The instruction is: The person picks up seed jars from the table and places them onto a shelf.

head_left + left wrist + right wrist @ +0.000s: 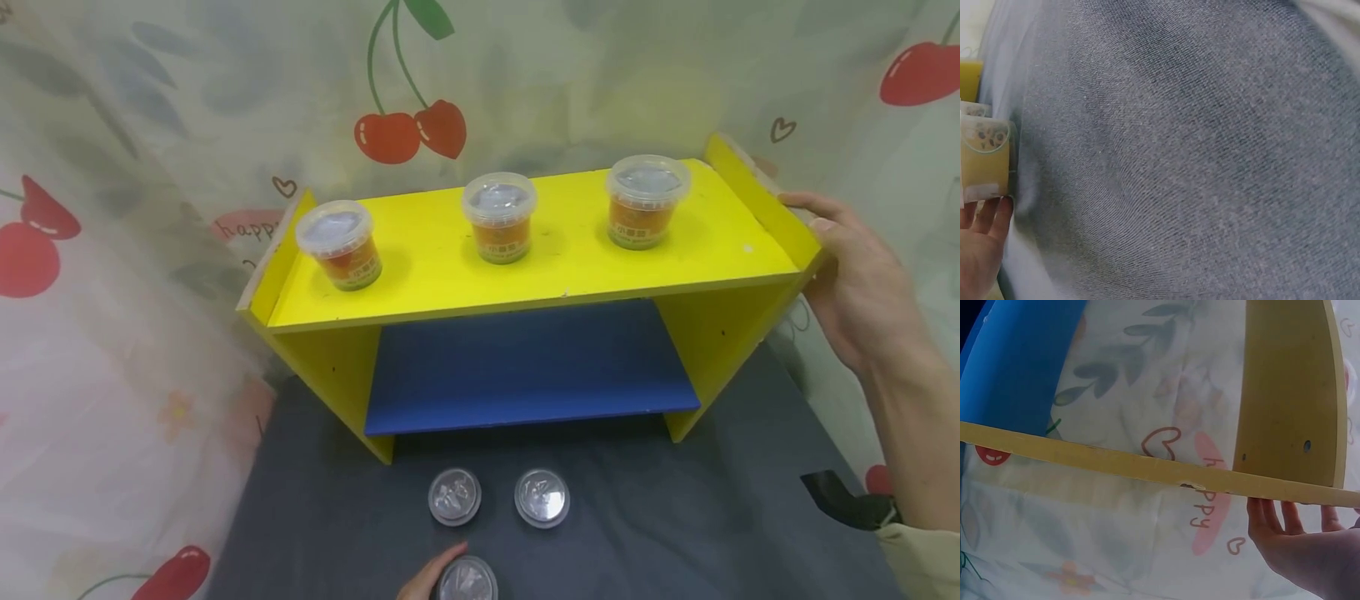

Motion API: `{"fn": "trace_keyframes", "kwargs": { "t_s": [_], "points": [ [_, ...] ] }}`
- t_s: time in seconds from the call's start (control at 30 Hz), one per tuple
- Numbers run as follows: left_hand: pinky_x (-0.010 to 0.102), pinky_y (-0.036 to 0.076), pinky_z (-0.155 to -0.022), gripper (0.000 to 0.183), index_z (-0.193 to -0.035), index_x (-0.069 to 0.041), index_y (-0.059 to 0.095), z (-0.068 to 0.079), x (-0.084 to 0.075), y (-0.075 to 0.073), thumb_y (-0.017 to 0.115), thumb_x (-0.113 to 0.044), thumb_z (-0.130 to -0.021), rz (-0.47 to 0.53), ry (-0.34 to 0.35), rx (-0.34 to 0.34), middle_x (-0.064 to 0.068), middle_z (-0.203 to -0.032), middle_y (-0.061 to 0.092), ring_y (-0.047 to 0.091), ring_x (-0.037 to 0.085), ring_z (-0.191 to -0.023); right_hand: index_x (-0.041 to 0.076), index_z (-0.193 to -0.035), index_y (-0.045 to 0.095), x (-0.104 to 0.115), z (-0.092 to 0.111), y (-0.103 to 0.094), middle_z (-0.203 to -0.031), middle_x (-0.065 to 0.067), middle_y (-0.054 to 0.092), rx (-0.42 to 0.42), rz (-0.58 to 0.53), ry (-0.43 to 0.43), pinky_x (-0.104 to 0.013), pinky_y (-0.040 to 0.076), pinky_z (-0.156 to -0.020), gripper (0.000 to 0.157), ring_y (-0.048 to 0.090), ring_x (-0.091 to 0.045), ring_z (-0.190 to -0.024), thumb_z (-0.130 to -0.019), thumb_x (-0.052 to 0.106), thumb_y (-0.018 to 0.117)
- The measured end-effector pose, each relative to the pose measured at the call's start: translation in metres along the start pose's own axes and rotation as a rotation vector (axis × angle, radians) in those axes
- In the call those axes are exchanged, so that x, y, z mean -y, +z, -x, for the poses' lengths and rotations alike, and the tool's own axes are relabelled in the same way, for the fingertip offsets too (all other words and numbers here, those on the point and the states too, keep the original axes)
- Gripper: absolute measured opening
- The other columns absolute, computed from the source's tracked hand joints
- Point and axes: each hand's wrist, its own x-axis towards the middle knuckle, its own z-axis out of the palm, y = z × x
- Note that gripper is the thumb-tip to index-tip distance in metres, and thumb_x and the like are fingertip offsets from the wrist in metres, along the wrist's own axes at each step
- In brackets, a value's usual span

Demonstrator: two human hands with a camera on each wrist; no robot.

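Note:
Along the left side of a lidded plastic cup [468, 581] at the head view's bottom edge, my left hand [429, 577] grips it. In the left wrist view several fingers of that hand [982, 250] meet a cup's yellowish side [988, 165]; its thumb is hidden. My right hand [862, 287] rests on the outside of the yellow shelf [450, 283], at its right end panel. The right wrist view shows fingertips [1292, 522] against that panel [1166, 472]. Two more lidded cups, a left one [454, 497] and a right one [542, 498], stand in front of the shelf.
On the shelf's top stand three clear-lidded cups with orange-red contents: left [341, 246], middle [501, 218] and right [645, 202]. A blue board [525, 367] spans beneath. Dark grey cloth [637, 533] covers the table; a cherry-print curtain [570, 75] hangs behind.

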Motion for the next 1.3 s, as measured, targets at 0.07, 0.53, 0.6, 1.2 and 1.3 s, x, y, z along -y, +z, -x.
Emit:
{"fn": "trace_keyframes", "kwargs": {
  "t_s": [0.07, 0.53, 0.6, 1.2, 1.3],
  "points": [
    [0.028, 0.045, -0.097, 0.073, -0.145, -0.022, 0.050, 0.0006, 0.0001, 0.0007, 0.082, -0.032, -0.080, 0.002, -0.010, -0.001, 0.002, -0.138, 0.059, 0.052, 0.006, -0.124, 0.012, -0.145, 0.043, -0.0002, -0.0001, 0.0001, -0.143, -0.002, 0.036, 0.004, -0.001, -0.005, -0.019, 0.041, -0.099, 0.042, 0.039, -0.023, -0.123, -0.105, 0.024, 0.047],
    [0.030, 0.049, -0.095, 0.069, -0.142, -0.016, 0.053, 0.0008, 0.0033, 0.0064, 0.079, -0.037, -0.083, -0.019, 0.029, -0.022, 0.002, -0.135, 0.060, 0.056, 0.010, -0.122, 0.010, -0.145, 0.042, -0.0026, 0.0011, 0.0012, -0.141, -0.005, 0.038, 0.026, -0.018, -0.045, -0.020, 0.039, -0.099, 0.040, 0.041, -0.024, -0.119, -0.107, 0.023, 0.041],
    [0.030, 0.048, -0.095, 0.069, -0.143, -0.017, 0.052, 0.0004, 0.0032, 0.0058, 0.079, -0.036, -0.084, -0.011, 0.006, 0.002, 0.002, -0.136, 0.059, 0.055, 0.010, -0.122, 0.010, -0.145, 0.042, -0.0029, 0.0012, 0.0014, -0.140, -0.006, 0.038, 0.026, -0.018, -0.051, -0.021, 0.038, -0.099, 0.040, 0.042, -0.024, -0.118, -0.107, 0.023, 0.041],
    [0.033, 0.050, -0.094, 0.077, -0.144, -0.018, 0.050, -0.0062, -0.0032, 0.0017, 0.083, -0.041, -0.079, -0.026, -0.047, 0.023, 0.006, -0.135, 0.061, 0.057, 0.012, -0.120, 0.008, -0.145, 0.041, -0.0017, 0.0025, 0.0024, -0.140, -0.007, 0.037, 0.026, -0.055, -0.071, -0.024, 0.035, -0.103, 0.040, 0.041, -0.025, -0.119, -0.107, 0.021, 0.038],
    [0.033, 0.050, -0.093, 0.079, -0.143, -0.017, 0.052, -0.0065, -0.0012, 0.0023, 0.084, -0.043, -0.076, -0.058, 0.013, -0.030, 0.004, -0.133, 0.062, 0.058, 0.012, -0.119, 0.008, -0.145, 0.041, -0.0021, 0.0025, 0.0023, -0.139, -0.007, 0.038, 0.026, -0.061, -0.076, -0.025, 0.034, -0.102, 0.040, 0.041, -0.025, -0.118, -0.107, 0.021, 0.039]
  ]
}}
